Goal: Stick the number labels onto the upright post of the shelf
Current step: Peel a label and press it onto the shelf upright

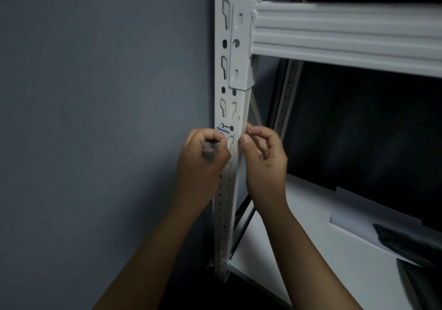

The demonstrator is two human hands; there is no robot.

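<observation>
Label [223, 128] sits across upright post [230, 108] face. Left hand [203, 156] pinches label's left end; right hand [263, 156] fingertips pinch right end at post edge, probably aligning it.

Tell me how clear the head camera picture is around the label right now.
Head view: dim, flat light, no glare; the white perforated upright post bows from wide-angle distortion; the small white label with a blue line is soft, its print unreadable; both hands, left hand and right hand, are slightly blurred.
</observation>
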